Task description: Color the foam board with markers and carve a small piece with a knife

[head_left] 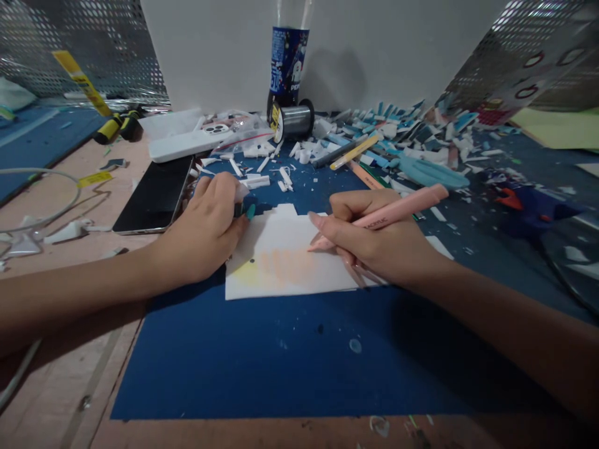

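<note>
Pink marker [397, 209], one, sits in right hand [379, 237], fingers closed, over white paper [290, 274]; left hand [206, 227] fingers curl, hold unclear; one spool [298, 121].

A pale pink acrylic marker [405, 204] slants up to the right, its tip on a white card [276, 234]. The card lies on a blue mat [281, 349], bearing a yellow patch and, beside it, uneven peach strokes.
</note>
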A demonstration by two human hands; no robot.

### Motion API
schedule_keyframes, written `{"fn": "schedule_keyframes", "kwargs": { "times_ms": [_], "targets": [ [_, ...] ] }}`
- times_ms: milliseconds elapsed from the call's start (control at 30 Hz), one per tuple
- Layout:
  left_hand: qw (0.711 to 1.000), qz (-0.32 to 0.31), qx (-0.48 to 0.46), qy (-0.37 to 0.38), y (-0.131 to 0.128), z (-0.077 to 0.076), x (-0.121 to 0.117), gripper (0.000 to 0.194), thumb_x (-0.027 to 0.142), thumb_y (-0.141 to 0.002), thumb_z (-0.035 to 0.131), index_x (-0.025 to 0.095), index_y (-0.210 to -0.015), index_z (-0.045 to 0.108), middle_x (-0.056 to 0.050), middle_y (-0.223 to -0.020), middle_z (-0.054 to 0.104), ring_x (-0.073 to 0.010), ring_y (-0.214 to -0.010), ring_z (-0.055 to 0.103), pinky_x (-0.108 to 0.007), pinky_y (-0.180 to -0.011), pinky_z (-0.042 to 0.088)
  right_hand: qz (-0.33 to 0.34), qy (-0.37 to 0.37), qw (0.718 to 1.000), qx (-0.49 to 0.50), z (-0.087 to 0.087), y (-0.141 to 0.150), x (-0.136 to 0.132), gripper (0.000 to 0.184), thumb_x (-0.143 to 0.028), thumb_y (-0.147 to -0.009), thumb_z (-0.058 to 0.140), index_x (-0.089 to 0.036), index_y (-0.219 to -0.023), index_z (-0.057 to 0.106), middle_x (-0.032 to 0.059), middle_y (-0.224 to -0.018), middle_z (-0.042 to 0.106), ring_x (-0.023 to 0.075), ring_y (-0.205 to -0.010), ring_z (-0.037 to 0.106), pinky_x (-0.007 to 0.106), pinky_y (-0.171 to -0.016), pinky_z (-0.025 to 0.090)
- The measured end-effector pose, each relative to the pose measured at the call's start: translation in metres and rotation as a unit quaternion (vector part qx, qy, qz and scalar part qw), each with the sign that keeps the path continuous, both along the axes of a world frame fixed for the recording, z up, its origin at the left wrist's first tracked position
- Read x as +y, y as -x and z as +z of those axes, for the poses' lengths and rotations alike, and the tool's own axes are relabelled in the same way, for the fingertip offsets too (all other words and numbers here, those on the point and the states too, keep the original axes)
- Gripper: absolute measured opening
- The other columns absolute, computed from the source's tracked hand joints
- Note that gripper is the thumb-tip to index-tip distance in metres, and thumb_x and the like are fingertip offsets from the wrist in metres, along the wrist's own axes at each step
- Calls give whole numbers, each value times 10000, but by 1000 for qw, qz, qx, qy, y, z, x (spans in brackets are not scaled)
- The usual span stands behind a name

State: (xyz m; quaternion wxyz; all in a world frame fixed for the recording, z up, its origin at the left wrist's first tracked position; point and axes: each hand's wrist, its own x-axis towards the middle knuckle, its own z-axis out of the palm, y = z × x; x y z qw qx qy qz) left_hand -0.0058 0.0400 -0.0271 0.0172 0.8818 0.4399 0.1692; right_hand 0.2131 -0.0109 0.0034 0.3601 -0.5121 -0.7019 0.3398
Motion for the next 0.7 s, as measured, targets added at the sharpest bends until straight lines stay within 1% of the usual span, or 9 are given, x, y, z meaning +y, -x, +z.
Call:
{"fn": "schedule_keyframes", "kwargs": {
  "times_ms": [167, 333, 400, 533, 700],
  "targets": [
    [1000, -7, -3, -9, 1, -1, 1, 128, 179, -843, 373, 209, -794, 259, -61, -883, 403, -243, -838, 442, -428, -713, 440, 24, 11, 1000, 16, -2, 0, 0, 477, -164, -816, 608, -209, -464, 288, -65, -378, 325, 76, -375, 385, 221, -459, 407],
    [1000, -11, 1, -8, 1, 0, 1, 144, 184, -844, 372, 211, -786, 243, -65, -887, 407, -243, -830, 437, -432, -714, 438, 39, 23, 998, 36, -3, 1, 1, 469, -158, -822, 599, -209, -474, 288, -77, -370, 348, 65, -359, 392, 236, -555, 486],
    [1000, -5, 0, -4, 0, 0, 1, 140, 186, -843, 374, 211, -787, 248, -61, -886, 405, -242, -836, 439, -425, -711, 436, 43, 26, 998, 35, -3, 1, 2, 465, -148, -823, 588, -210, -476, 285, -79, -367, 346, 65, -354, 390, 247, -580, 499],
    [1000, 0, -3, 4, 0, 1, 0, 123, 188, -842, 378, 209, -795, 266, -58, -885, 406, -240, -842, 442, -415, -705, 433, 30, 20, 999, 17, -2, 0, 2, 463, -105, -797, 577, -207, -470, 267, -78, -379, 300, 69, -363, 396, 228, -511, 457],
    [1000, -2, 0, 2, 1, 0, 1, 97, 202, -852, 373, 204, -812, 284, -61, -899, 412, -240, -843, 441, -423, -716, 433, 16, 6, 1000, -8, -1, 0, 2, 460, -65, -775, 560, -199, -474, 239, -78, -406, 269, 59, -372, 366, 217, -480, 409]
  ]
}}
